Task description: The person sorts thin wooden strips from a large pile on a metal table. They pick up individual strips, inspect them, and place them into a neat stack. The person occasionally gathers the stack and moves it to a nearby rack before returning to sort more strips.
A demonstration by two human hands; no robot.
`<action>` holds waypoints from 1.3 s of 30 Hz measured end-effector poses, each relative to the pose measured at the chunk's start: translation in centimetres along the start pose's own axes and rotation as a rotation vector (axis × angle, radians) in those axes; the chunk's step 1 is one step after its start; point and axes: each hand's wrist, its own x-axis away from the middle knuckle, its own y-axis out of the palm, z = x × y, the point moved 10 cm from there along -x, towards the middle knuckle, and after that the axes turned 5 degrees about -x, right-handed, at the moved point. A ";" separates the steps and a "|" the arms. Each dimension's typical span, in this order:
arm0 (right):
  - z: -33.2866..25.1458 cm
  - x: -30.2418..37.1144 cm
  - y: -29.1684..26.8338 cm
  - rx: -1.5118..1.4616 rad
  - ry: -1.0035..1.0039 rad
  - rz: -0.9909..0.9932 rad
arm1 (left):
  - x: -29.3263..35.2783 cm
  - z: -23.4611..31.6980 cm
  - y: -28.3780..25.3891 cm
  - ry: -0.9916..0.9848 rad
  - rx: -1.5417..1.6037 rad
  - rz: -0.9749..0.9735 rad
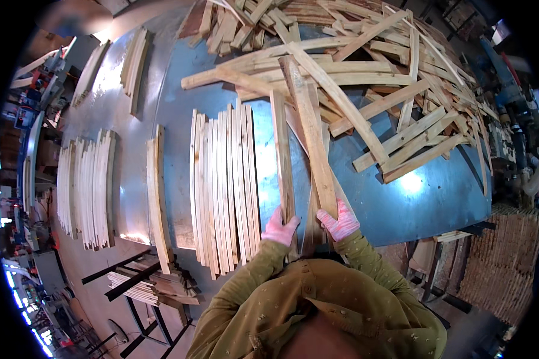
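My left hand (281, 227), in a pink glove, is closed on the near end of a wooden slat (281, 149) that points away from me. In a matching glove, my right hand (339, 222) grips the near end of another slat (315, 143), which leans toward the far left. More slat edges show beneath this one, partly hidden by it. Left of my left hand, a row of slats (221, 185) lies side by side on the metal table (395, 209). The far ends of both held slats reach toward a loose pile of slats (365, 78).
A single narrow group of slats (158, 197) lies further left, with another row (88, 188) beyond it. Smaller bundles (136, 69) sit at the far left. A black metal frame (135, 281) stands below the table's left side. Stacked wood (503, 263) is at the right.
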 end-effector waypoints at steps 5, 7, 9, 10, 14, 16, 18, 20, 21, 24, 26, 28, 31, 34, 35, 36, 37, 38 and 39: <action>-10.1 -7.2 2.5 -0.289 -0.203 -0.164 | 0.6 -5.7 -0.9 0.060 0.444 0.147; -20.8 -13.9 3.2 -0.167 -0.400 -0.176 | 1.6 -2.3 -2.0 0.015 0.526 0.097; -32.8 -18.4 2.3 -0.003 -0.482 0.068 | 2.4 -0.9 -2.2 -0.018 0.619 0.128; -38.6 -20.7 1.5 0.076 -0.502 0.199 | 2.6 -0.8 -1.9 -0.033 0.630 0.139; -37.4 -22.0 4.3 0.295 -0.801 0.308 | 1.9 3.3 -3.4 0.086 0.507 0.195; -25.3 -17.7 11.1 -0.140 -0.739 -0.412 | 0.8 4.8 -3.9 0.129 0.378 0.223; -10.1 -11.7 14.7 0.261 -0.197 -0.588 | -0.2 5.2 -4.6 0.219 0.187 0.364; -7.4 -7.6 15.1 0.032 -0.183 -0.611 | -1.5 2.1 -2.7 0.148 0.162 0.311; -7.2 -6.5 14.6 -0.049 -0.131 -0.575 | -0.5 3.1 -3.0 0.196 0.021 0.397; -8.5 -5.0 12.6 -0.302 -0.164 -0.527 | -0.7 4.3 -2.3 0.267 0.469 0.221; -9.0 -4.4 11.1 -0.426 -0.194 -0.495 | -1.3 7.1 -4.1 0.300 0.472 0.237; -9.5 -2.5 11.2 -0.317 -0.274 -0.519 | -3.0 11.7 -7.1 0.288 0.563 0.211; -17.7 -4.9 11.9 -0.041 -0.291 -0.335 | -8.1 15.1 -12.8 0.407 0.426 0.355; -29.5 -18.2 11.9 -0.138 -0.397 -0.209 | -7.8 18.9 -15.1 0.600 0.291 0.593; -32.8 -23.7 9.9 -0.176 -0.413 -0.090 | -7.1 18.8 -13.5 0.614 0.088 0.640; -36.6 -28.6 7.6 -0.212 -0.435 0.030 | -5.6 19.5 -11.0 0.703 -0.383 0.684; -38.2 -32.6 3.3 0.224 -0.610 0.393 | -6.1 17.3 -8.4 0.660 -0.618 0.645; -37.2 -32.7 4.7 0.560 -0.593 0.370 | -6.0 13.0 -7.8 0.476 -0.913 0.571; -36.6 -31.9 5.4 0.890 -0.609 0.367 | -6.0 8.3 -8.0 0.257 -1.097 0.561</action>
